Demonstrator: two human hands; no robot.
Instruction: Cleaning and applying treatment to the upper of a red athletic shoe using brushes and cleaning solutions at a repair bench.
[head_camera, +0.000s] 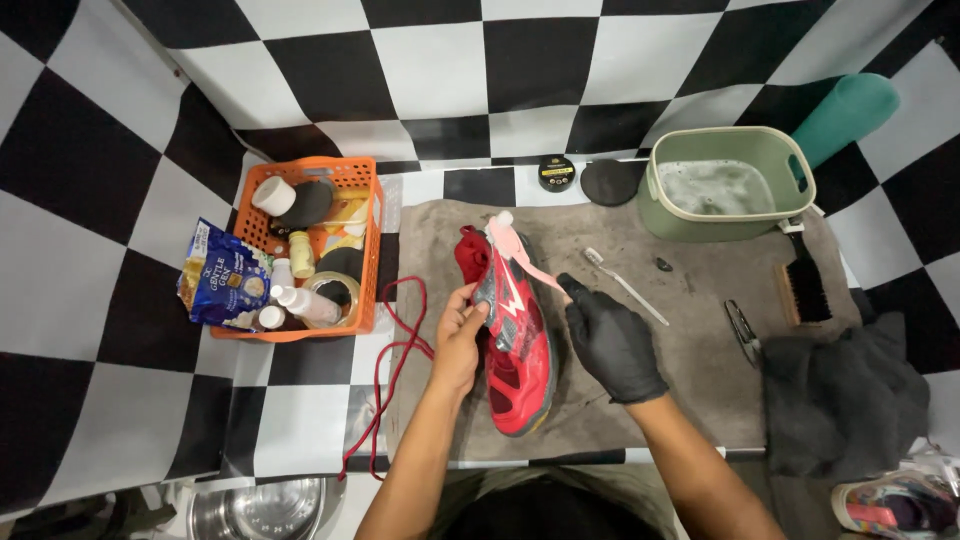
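One red sneaker (515, 350) sits on the grey-brown mat (690, 340), toward the mat's left half, toe pointing at the near edge. It's bright red with grey mesh panels and a white zigzag mark on the side, the pale pink tongue (515, 245) pulled up and out at the far end, no lace in the eyelets. One dark red lace (392, 350) lies looped off the mat's left edge.

Two hands are on it. The bare left hand (458, 345) is clamped on the shoe's left side, thumb and fingers pinching the upper. The right hand (610, 340) wears a black glove and rests just beside the shoe's right side, fingers loosely together and one fingertip touching the tongue; it isn't gripping anything.

Counting the rest: one white toothbrush (625, 285) lies on the mat right of the shoe, one black-bristled wooden brush (803, 290) near the mat's right edge, one green tub (725, 180) with foamy water at the far right corner, one small round tin (556, 172) and one dark round pad (610, 180) along the far edge. One orange basket (365, 245) of bottles stands left of the mat, one blue packet (222, 275) beside it. One dark grey cloth (845, 395) is bunched at the right.
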